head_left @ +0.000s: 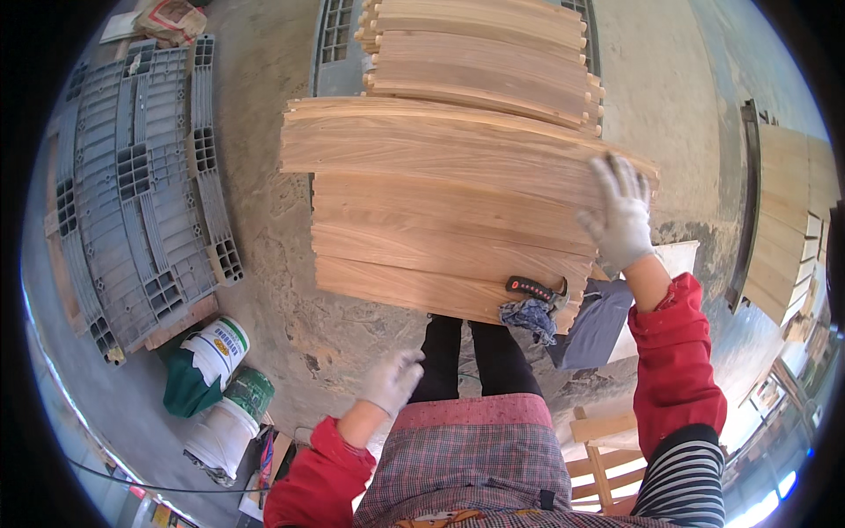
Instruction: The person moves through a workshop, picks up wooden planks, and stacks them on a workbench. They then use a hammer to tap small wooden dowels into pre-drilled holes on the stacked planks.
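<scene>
Your checked apron (475, 466) is closest to you. Past it sits the stack of wood boards (449, 211), lying long from side to side. Your right hand (619, 220) rests open and flat on the stack's right end. Your left hand (392, 380) hangs below the stack, loose, holding nothing.

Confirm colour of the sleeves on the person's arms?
Red sleeves, clearest in the head view.

Concrete floor (273, 264) bears grey plastic pallets (141, 185), two paint buckets (220, 378), and stacked wooden boards (440, 211).
</scene>
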Available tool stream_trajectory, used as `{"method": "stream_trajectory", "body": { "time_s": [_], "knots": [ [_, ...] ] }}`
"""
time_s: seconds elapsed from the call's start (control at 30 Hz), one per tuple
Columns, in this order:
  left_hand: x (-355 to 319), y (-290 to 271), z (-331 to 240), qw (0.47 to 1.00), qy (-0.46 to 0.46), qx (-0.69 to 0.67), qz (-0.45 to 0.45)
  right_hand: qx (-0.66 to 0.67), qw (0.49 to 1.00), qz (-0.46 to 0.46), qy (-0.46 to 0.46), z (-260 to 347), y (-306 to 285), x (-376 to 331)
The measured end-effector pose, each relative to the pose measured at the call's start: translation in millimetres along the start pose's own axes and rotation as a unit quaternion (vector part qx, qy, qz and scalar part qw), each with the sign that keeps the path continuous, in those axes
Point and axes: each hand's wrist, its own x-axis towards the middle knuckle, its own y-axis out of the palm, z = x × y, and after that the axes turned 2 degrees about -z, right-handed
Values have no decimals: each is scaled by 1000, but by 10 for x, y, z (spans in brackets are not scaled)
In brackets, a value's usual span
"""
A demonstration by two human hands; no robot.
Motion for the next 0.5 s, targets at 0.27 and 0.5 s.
{"method": "stream_trajectory", "body": {
  "time_s": [0.27,0.5],
  "knots": [
    [2010,-1640,-182,929,61,-116,-346,465,686,-86,553,-1284,671,-509],
    [3089,-2660,-371,872,-12,-380,-308,731,375,-64,566,-1302,1183,-466]
  ]
}}
